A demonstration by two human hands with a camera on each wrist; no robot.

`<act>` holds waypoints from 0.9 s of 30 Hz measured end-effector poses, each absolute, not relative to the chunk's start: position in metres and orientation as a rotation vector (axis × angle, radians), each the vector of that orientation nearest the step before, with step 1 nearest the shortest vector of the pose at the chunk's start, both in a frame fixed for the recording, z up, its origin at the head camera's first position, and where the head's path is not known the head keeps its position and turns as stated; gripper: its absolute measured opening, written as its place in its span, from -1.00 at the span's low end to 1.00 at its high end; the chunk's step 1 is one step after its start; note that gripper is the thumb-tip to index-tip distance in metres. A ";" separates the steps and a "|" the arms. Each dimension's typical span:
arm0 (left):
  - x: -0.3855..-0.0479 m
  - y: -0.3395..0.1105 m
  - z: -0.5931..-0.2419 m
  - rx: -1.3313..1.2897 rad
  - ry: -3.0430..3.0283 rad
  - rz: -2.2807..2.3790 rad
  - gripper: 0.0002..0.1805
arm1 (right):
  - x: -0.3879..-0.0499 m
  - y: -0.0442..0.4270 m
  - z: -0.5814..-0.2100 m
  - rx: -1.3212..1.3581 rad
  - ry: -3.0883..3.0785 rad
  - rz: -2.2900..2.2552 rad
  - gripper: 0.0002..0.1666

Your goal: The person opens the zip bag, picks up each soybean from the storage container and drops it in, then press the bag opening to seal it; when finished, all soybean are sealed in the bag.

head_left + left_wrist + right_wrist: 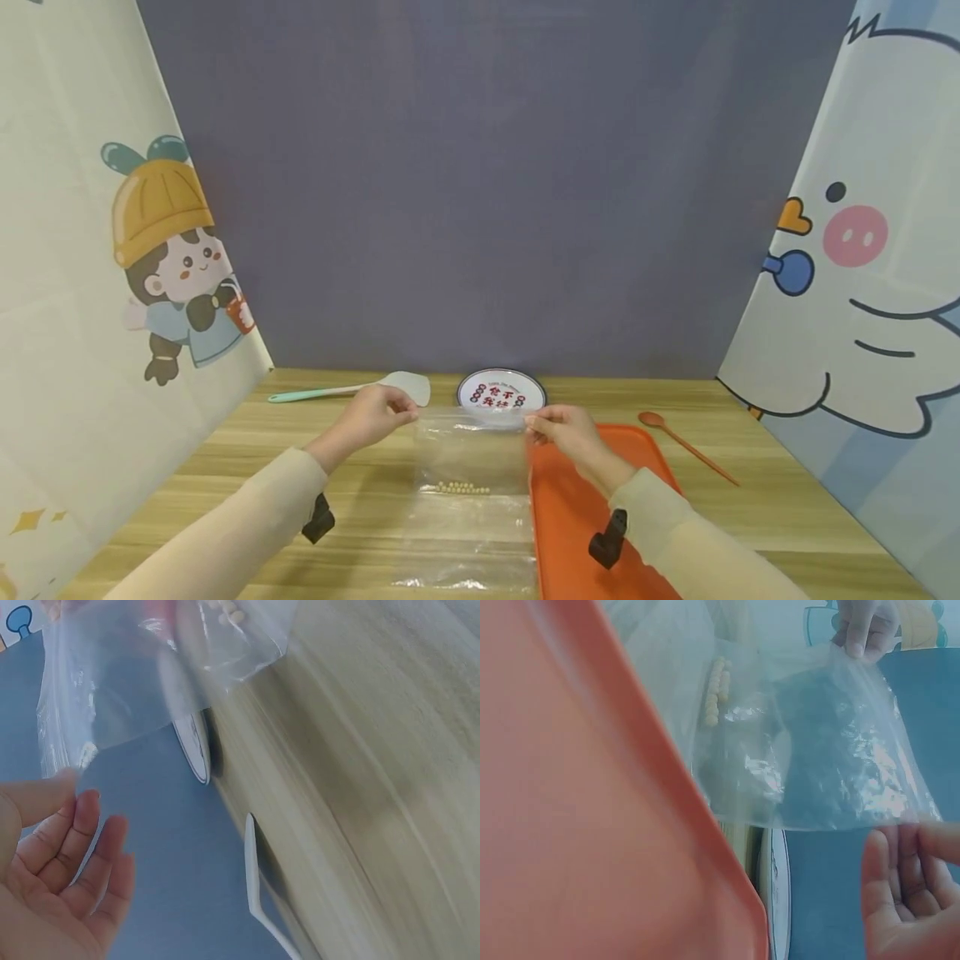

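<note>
A clear plastic zip bag (471, 454) hangs upright between the two hands, its top edge stretched straight. My left hand (372, 415) pinches the top left corner between thumb and fingertips. The opposite top corner is pinched by my right hand (568, 429); in the right wrist view its other fingers (881, 877) curve loosely below the bag. Several small pale round beads or beans (461, 488) lie in a row low in the bag. More clear plastic (468, 542) spreads below them; I cannot tell whether it belongs to the same bag.
Right of the bag lies an orange-red tray (570, 533), partly under the right forearm. A red-brown spoon (693, 447) rests farther right. At the back are an oval plate with red characters (501, 389) and a white spatula with a mint handle (408, 386). A grey panel (495, 192) stands behind.
</note>
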State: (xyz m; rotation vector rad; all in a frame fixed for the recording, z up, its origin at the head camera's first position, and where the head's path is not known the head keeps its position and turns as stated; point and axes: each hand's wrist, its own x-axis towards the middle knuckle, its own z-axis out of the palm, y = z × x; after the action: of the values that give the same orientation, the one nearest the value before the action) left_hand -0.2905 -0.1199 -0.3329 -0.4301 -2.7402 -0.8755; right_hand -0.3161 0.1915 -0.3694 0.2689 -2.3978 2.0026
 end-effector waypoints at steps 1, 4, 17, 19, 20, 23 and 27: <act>-0.290 -0.120 -0.333 -0.429 -2.742 -0.903 -0.91 | -0.316 0.192 -0.370 0.295 -2.399 2.017 -0.81; -0.289 -0.120 -0.336 -0.437 -2.729 -1.062 -0.93 | -0.315 0.195 -0.371 0.368 -2.398 2.087 -0.76; -0.285 -0.107 -0.356 -0.332 -2.500 -1.639 -0.74 | -0.310 0.188 -0.376 0.449 -2.315 2.316 -0.40; -0.285 -0.107 -0.359 -0.290 -2.459 -1.695 -0.69 | -0.309 0.182 -0.375 0.440 -2.320 2.288 -0.38; -0.286 -0.107 -0.360 -0.273 -2.436 -1.722 -0.68 | -0.309 0.179 -0.374 0.441 -2.323 2.273 -0.37; -0.286 -0.109 -0.363 -0.227 -2.385 -1.774 -0.66 | -0.307 0.171 -0.372 0.430 -2.319 2.251 -0.39; -0.286 -0.117 -0.366 -0.192 -2.386 -1.754 -0.65 | -0.305 0.160 -0.370 0.399 -2.307 2.270 -0.40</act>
State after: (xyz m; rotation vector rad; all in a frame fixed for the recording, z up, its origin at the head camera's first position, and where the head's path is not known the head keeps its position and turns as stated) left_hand -0.2857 -0.1167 -0.3662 -0.1917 -2.3858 -1.7537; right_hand -0.3046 0.1599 -0.3703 0.3989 -2.3065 2.2701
